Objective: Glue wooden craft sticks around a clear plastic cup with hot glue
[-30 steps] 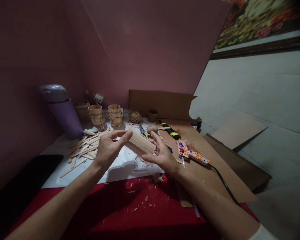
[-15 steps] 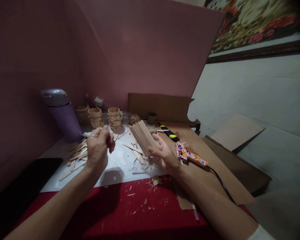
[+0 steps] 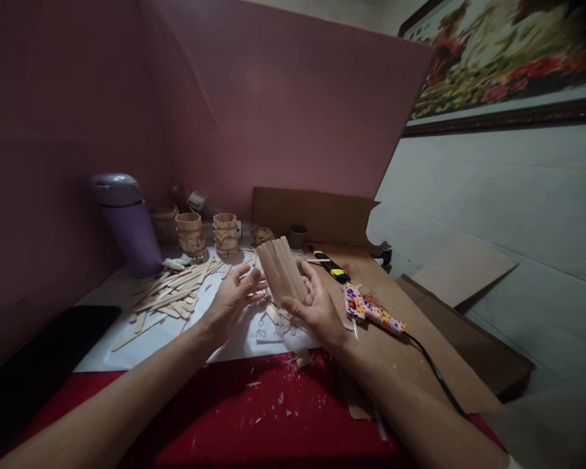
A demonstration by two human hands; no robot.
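Observation:
My right hand (image 3: 322, 316) grips a bundle of wooden craft sticks (image 3: 279, 268) set side by side, thumb on the near face and fingers behind. The sticks tilt up and away from me over the white paper. Just left of them, my left hand (image 3: 232, 299) is open, its fingers apart and reaching toward the bundle's left edge. I cannot tell whether those fingertips touch it. A pile of loose craft sticks (image 3: 176, 286) lies to the left of my left hand. More sticks lie under the held bundle, partly hidden by it.
Two craft-stick cups (image 3: 225, 234) stand behind, beside a purple tumbler (image 3: 133, 228). On cardboard (image 3: 420, 355) at right lie a flower-patterned glue gun (image 3: 371, 309) with a cord and a black-yellow cutter (image 3: 331, 264). Wood scraps litter the red cloth (image 3: 215, 417); a small pot (image 3: 297, 235) stands behind.
My left hand has moved right and slightly down, from above the loose sticks to beside the held bundle, and its curled fingers have opened. My right hand keeps its hold.

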